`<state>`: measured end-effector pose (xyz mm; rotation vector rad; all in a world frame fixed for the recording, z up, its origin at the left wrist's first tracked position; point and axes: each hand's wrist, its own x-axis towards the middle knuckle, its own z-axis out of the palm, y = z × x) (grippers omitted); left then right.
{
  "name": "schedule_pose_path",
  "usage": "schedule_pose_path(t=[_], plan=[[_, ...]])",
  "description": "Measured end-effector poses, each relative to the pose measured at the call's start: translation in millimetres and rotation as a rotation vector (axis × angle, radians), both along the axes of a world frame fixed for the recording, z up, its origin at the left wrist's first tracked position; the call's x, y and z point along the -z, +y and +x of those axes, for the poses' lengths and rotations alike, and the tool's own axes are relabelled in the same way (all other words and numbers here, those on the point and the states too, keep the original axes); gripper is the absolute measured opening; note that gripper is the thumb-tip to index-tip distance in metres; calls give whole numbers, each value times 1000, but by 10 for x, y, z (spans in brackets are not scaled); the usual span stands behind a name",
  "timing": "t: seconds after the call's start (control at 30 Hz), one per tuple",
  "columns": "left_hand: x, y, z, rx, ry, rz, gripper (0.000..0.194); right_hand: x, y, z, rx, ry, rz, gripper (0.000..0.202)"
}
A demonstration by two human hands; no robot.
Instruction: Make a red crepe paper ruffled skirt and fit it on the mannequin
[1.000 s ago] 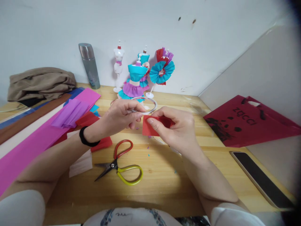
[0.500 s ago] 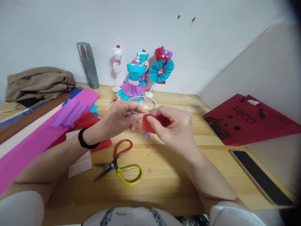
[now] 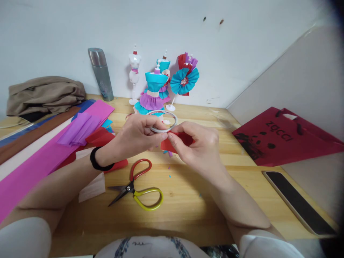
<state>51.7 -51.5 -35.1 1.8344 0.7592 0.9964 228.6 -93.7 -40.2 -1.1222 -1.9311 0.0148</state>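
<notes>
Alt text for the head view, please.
Left hand holds a thin roll of tape against red paper pinched in the right hand, above open scissors on a wooden table; paper-dressed mannequins stand behind.

Scissors lie on the surface — paper sheets to their left. Cloth sits at back left, then a flask, then mannequins before the wall. Far right — phone in front, bag behind.
</notes>
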Motion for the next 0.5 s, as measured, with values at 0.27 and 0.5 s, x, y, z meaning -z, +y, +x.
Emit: schedule_pose_path(t=[0.27, 0.5], plan=[[-39, -13, -4, 16, -34, -58, 11, -12, 3, -1, -38, 38, -38, 20], [-57, -15, -18, -41, 28, 6, 9, -39, 8, 26, -44, 63, -68, 19]])
